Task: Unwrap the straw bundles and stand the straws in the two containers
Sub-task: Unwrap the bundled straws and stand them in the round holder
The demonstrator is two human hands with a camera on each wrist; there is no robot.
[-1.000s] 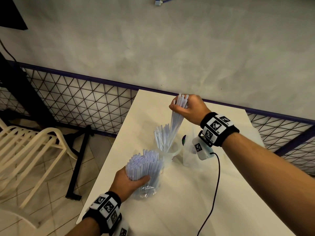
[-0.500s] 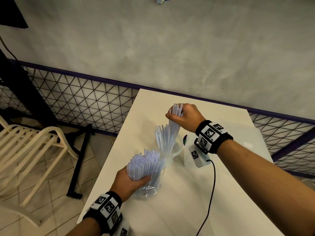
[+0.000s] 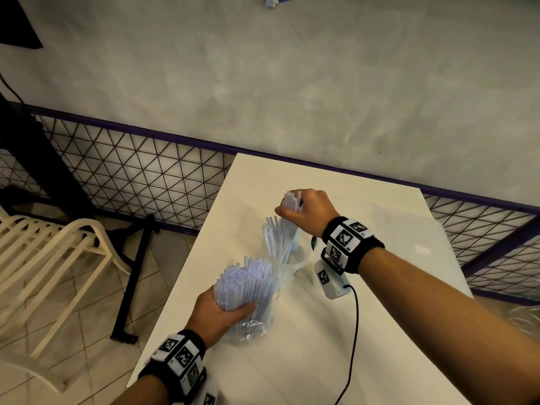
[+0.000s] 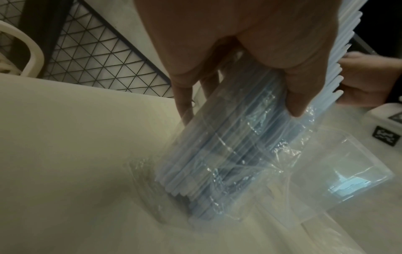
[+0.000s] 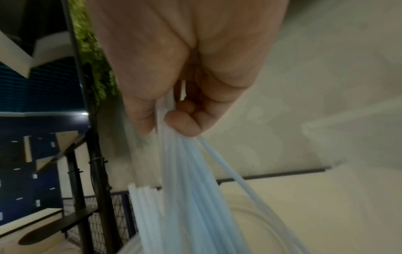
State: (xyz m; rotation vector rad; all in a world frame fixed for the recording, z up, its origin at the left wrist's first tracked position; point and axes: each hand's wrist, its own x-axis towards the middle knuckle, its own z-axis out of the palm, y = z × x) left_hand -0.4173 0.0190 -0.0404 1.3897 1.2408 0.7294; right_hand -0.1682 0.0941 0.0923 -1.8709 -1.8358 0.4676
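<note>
My left hand [image 3: 222, 314] grips a thick bundle of pale blue straws [image 3: 248, 276], upright on the white table [image 3: 292, 361], its lower end still in crinkled clear wrap [image 4: 217, 163]. My right hand [image 3: 304, 211] pinches a small bunch of straws [image 5: 191, 180] near their tops. Their lower ends reach down into the clear round container [image 3: 292, 264], where other straws [image 3: 276, 232] stand. A second clear, squarish container [image 4: 348, 171] shows beside the bundle in the left wrist view.
The table's left edge [image 3: 187, 282] runs close to my left hand, with a cream plastic chair [image 3: 43, 258] and a black stand on the floor beyond. A wire mesh fence [image 3: 131, 171] and grey wall lie behind. A clear plastic sheet [image 3: 409, 244] lies at the far right.
My right hand has come down with its bunch of straws, sinking them deeper into the round container. My left hand and the wrapped bundle have stayed put.
</note>
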